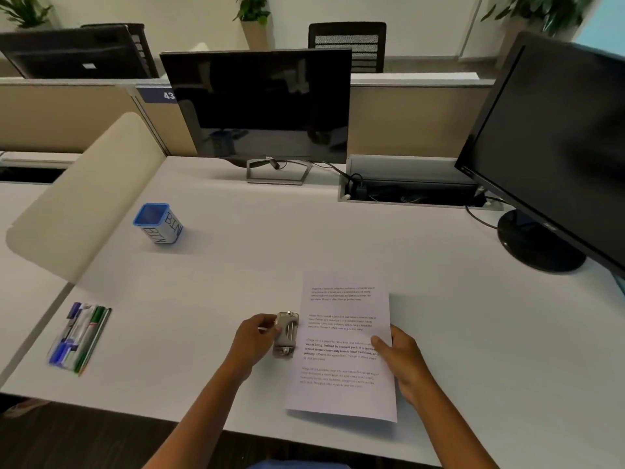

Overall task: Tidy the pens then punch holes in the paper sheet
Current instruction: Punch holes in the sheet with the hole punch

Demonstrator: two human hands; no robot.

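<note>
A printed paper sheet (341,384) lies near the desk's front edge. A grey metal hole punch (286,335) sits at the sheet's left edge, and my left hand (253,343) grips the punch from its left side. My right hand (402,363) pinches the sheet's right edge, thumb on top. Several pens and markers (79,336), blue, green and white, lie side by side in a neat row at the desk's front left. A blue-rimmed cup marked BIN (159,223) stands upright at the mid left with nothing visible inside.
A black monitor (260,106) stands at the back centre, a second monitor (554,154) at the right with its round base (537,242). An open cable tray (412,191) sits between them. A beige divider panel (77,204) bounds the desk's left side.
</note>
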